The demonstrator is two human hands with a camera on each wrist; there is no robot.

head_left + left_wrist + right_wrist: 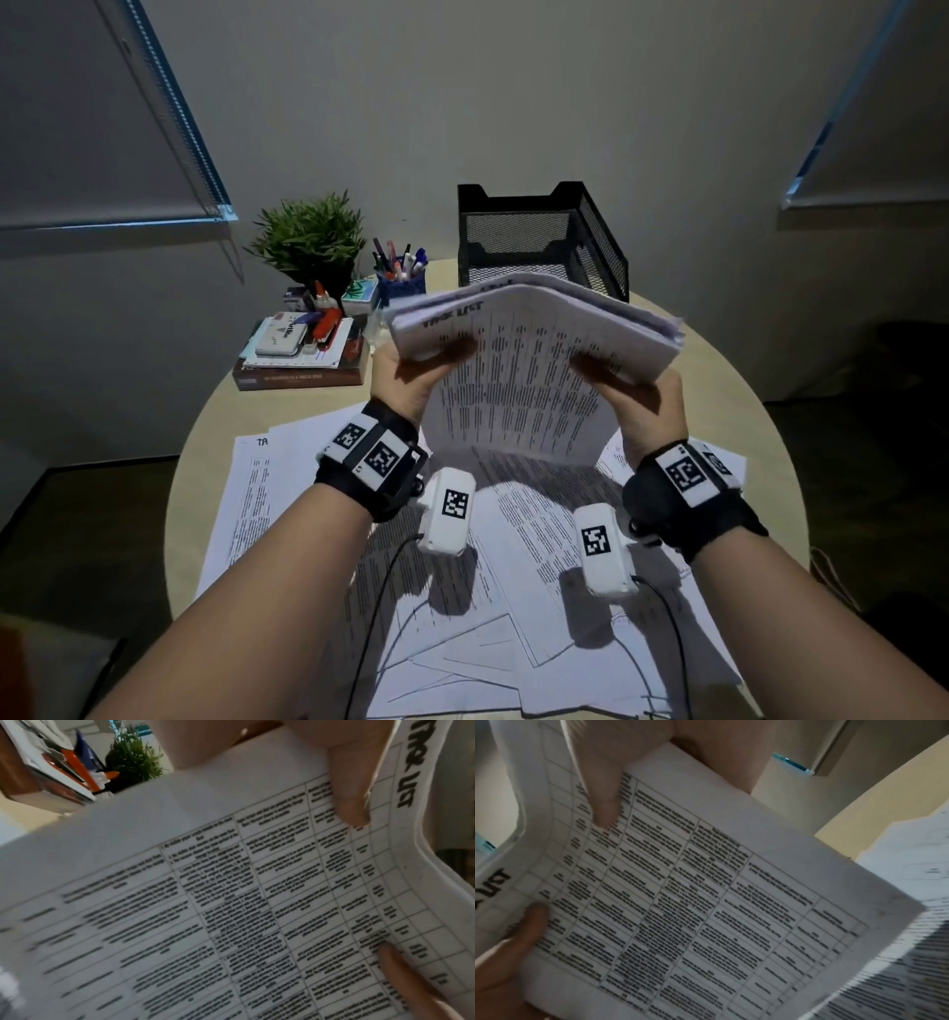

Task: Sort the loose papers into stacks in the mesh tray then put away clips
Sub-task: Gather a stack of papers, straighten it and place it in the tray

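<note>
Both hands hold a stack of printed papers [529, 354] headed "TASK LIST" above the round table. My left hand [416, 370] grips its left side and my right hand [631, 390] grips its right side, thumbs on the printed top sheet. The stack bends over at its far end. In the left wrist view my thumb presses the sheet [257, 882]; the right wrist view shows the same sheet [706, 902] under my right thumb. A black mesh tray [544, 241], two tiers, stands just beyond the stack, and both tiers look empty. More loose papers [462, 565] lie spread under my wrists. No clips can be made out.
A potted plant [308, 241], a blue pen cup [400, 280] and a pile of books with a stapler and small boxes [303, 349] sit at the table's back left. The table edge [760, 411] curves close on the right.
</note>
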